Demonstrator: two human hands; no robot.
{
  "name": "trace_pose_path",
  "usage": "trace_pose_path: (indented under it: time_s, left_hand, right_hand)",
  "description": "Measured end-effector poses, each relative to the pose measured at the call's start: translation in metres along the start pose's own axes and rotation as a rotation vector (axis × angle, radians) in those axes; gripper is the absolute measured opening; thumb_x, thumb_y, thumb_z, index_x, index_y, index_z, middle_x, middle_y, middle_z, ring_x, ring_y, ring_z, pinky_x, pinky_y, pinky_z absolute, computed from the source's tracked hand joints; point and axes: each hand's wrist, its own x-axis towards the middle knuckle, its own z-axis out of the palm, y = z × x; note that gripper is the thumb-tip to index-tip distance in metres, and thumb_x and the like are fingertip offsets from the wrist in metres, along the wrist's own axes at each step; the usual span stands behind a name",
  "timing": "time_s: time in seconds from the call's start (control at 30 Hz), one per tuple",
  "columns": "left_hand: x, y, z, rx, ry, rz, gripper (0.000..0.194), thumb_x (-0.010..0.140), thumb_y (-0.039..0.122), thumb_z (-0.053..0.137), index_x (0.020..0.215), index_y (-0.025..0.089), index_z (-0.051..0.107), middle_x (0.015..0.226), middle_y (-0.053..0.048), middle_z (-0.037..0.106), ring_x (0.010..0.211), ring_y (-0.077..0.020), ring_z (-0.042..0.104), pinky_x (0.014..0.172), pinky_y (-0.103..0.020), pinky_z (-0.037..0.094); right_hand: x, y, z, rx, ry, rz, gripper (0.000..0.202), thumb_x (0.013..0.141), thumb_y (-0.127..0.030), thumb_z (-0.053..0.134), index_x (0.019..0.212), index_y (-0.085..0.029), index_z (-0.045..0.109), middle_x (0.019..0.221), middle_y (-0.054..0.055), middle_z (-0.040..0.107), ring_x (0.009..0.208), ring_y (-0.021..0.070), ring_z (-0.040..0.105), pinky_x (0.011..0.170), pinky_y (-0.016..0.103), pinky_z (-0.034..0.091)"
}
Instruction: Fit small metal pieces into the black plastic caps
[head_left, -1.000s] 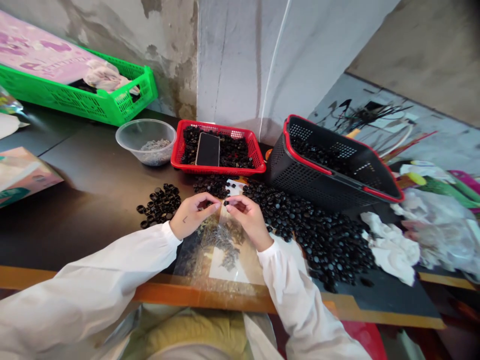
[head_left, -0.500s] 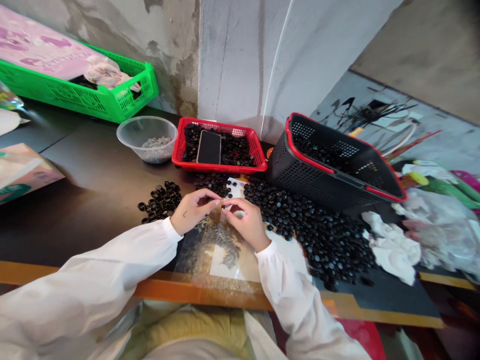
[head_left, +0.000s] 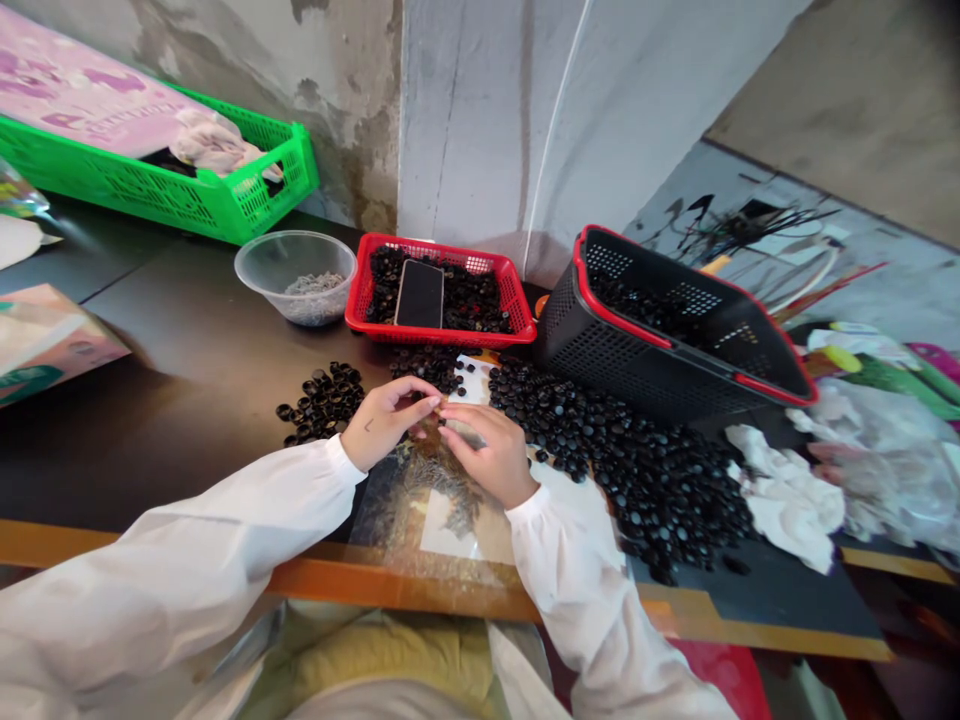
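Observation:
My left hand point(head_left: 384, 422) is closed in a pinch, thumb against forefinger, above the front middle of the table. Its fingertips meet those of my right hand point(head_left: 495, 455), which is also bent in a pinch. Whatever lies between the fingertips is too small and hidden to name. Below the hands, thin silvery metal pieces point(head_left: 459, 502) are scattered on a worn board. A small heap of round black caps point(head_left: 330, 396) lies left of my left hand. A large pile of black button-like pieces point(head_left: 660, 485) spreads to the right of my right hand.
Behind the hands stand a clear plastic bowl point(head_left: 259, 278) of metal pieces, a red basket point(head_left: 442, 338) with a phone point(head_left: 420, 295) on black pieces, and a black basket point(head_left: 622, 350). A green crate point(head_left: 255, 205) is back left. Crumpled tissue point(head_left: 787, 500) lies right.
My right hand has turned slightly and shifted a little left and down, its fingertips now closer against those of the left. The left hand stays almost in place.

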Motion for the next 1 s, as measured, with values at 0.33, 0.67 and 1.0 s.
trace_pose_path:
  time_s: [0.33,0.67,1.0]
  left_hand:
    - [-0.0012,-0.0017,-0.0006,-0.084,-0.013,-0.014,0.035,0.079,0.045,0.077,0.095,0.016,0.066,0.074,0.000,0.065,0.061,-0.0127,0.064,0.054,-0.024,0.056]
    - [-0.0003,0.0019,0.0018,-0.071,-0.111,-0.115,0.034,0.072,0.037,0.081,0.089,0.016,0.061,0.071,0.002,0.066,0.049,-0.0082,0.055,0.049,-0.023,0.054]
    - [-0.0015,-0.0003,0.0010,-0.109,-0.130,-0.127,0.038,0.074,0.043,0.081,0.089,0.017,0.059,0.068,0.003,0.064,0.050,-0.0074,0.053,0.049,-0.021,0.051]
  right_hand:
    - [0.0023,0.0063,0.0017,0.376,0.109,0.456,0.017,0.086,-0.034,0.073,0.100,-0.025,0.076,0.103,0.003,0.078,0.091,0.0205,0.074,0.085,0.033,0.061]
    - [0.0016,0.0056,0.0022,0.318,0.052,0.349,0.016,0.090,-0.025,0.069,0.102,-0.029,0.079,0.106,0.002,0.077,0.101,0.0201,0.071,0.093,0.034,0.056]
    - [0.0017,0.0047,-0.0005,0.298,0.042,0.324,0.015,0.091,-0.026,0.068,0.101,-0.030,0.078,0.103,0.002,0.077,0.098,0.0200,0.070,0.087,0.033,0.057]
